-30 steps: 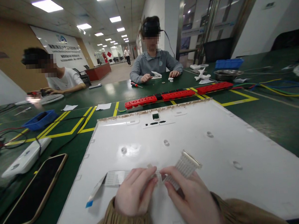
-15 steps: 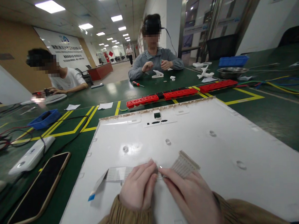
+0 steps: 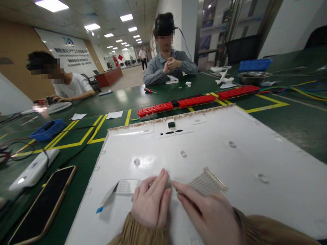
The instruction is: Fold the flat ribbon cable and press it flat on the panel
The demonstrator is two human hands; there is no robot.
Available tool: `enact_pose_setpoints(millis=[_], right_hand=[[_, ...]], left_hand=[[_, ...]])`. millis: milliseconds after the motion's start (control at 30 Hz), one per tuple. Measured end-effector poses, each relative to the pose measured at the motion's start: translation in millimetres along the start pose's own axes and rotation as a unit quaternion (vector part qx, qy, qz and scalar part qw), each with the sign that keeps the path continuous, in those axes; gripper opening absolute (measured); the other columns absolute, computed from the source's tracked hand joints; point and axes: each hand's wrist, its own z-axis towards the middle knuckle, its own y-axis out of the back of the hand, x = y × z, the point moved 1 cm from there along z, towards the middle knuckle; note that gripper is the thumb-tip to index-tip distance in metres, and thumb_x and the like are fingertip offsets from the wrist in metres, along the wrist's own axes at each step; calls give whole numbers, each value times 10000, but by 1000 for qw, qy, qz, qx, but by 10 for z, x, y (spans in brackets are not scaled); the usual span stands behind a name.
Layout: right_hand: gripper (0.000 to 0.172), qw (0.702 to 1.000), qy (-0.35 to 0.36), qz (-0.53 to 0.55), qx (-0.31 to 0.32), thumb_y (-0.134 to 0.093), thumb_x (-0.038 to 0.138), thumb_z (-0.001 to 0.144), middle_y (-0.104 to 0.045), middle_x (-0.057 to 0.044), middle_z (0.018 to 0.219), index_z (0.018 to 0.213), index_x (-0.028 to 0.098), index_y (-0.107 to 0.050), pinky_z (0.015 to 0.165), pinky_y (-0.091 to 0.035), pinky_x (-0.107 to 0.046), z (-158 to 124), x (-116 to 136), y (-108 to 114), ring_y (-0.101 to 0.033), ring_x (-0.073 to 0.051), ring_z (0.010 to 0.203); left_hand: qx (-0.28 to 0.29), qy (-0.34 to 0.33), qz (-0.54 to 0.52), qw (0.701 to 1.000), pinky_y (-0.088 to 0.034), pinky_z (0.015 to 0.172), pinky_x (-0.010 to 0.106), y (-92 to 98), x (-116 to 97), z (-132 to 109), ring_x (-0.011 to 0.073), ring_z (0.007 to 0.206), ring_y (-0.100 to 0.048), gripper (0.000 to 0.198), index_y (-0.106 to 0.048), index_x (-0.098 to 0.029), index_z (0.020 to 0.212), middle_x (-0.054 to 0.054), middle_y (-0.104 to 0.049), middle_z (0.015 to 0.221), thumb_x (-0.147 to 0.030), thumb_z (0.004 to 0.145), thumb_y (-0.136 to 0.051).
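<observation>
A flat ribbon cable (image 3: 206,183) lies across a large white plastic panel (image 3: 220,131). My left hand (image 3: 151,204) is closed over the middle of the cable, its fingers pressed together and pointing away from me. Close beside it, my right hand (image 3: 208,214) pinches the cable between thumb and index finger. To the left, the cable's free end bends up and toward me, with a blue tip (image 3: 99,210). On the right, a long connector (image 3: 216,178) ends the cable, angled on the panel. My fingers hide the stretch between.
A phone (image 3: 42,207) and a white power strip (image 3: 34,169) lie left of the panel. Red strips (image 3: 197,100) run behind it. A blue tray (image 3: 48,129) stands at left. One person (image 3: 168,64) sits opposite, another (image 3: 72,85) at far left.
The cable's connector end has shifted right and swung slightly. My left fingers have spread a little on the cable. The person opposite has brought their hands together.
</observation>
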Motion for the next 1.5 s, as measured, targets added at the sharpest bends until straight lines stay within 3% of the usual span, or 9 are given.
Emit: enact_pose_setpoints(millis=[67,167,267,733,933,1067,1267,1400,1500], right_hand=[[303,1000,-4,6,-3,-417,299,892,-696,37,647,1119,342,-612,480,-422,-273,-8,2,1,-621,-164,486],[317,1000,-6,10,1,-387,308,902,-684,33,607,1123,339,-611,462,-419,-270,-19,4,6,-614,-166,462],[318,1000,-8,17,6,-391,308,897,-676,26,591,1127,327,-610,464,-426,-266,-22,3,10,-616,-168,463],[306,999,3,34,-22,-381,337,899,-621,52,485,1048,272,-640,385,-394,-255,9,45,41,-567,-149,374],[358,998,9,22,-60,-362,327,915,-548,39,406,1108,211,-640,355,-367,-234,17,54,77,-507,-133,332],[366,993,12,70,-94,-370,278,926,-455,53,361,1189,155,-592,374,-374,-202,40,41,167,-474,-112,350],[266,969,77,185,-145,-458,162,882,-576,26,523,1080,151,-635,503,-434,-192,16,65,291,-526,-76,453],[212,968,109,188,-128,-503,146,846,-641,-1,648,987,195,-653,542,-439,-230,9,91,266,-585,-112,586],[228,972,81,166,-142,-510,151,842,-686,-27,807,1044,178,-613,651,-481,-251,10,74,232,-617,-137,719]], left_hand=[[-6,9,13,1000,-416,911,381,-12,4,-5,209,1110,-525,398,-496,-203,1266,-12,-547,1268,-233,919,-306],[-14,18,25,999,-199,1078,473,-30,3,-14,222,1197,-470,396,-480,-224,1272,-21,-542,1271,-216,921,-296],[-12,25,18,999,-83,1105,512,-39,-3,-18,228,1219,-453,396,-470,-229,1276,-18,-545,1267,-212,918,-301],[-9,-6,-24,1000,-296,1007,586,24,20,4,267,1131,-526,342,-607,-242,1098,13,-596,1206,-244,918,-317],[-41,-36,-134,989,-490,824,332,58,59,47,206,942,-570,292,-641,-147,1029,111,-609,1046,-230,893,-396],[-43,-29,-129,990,-494,770,321,67,35,58,196,855,-561,290,-631,-155,1038,101,-587,977,-233,893,-393],[-58,-39,-33,997,-437,906,403,-23,10,21,257,1065,-493,377,-552,-94,1178,146,-468,1317,-249,911,-334],[-57,-19,-41,997,-460,846,376,-35,12,12,235,992,-521,366,-558,-126,1174,123,-548,1203,-240,906,-336],[-56,-4,-68,996,-467,800,366,-15,8,21,210,865,-531,349,-590,-110,1132,132,-560,1100,-244,897,-370]])
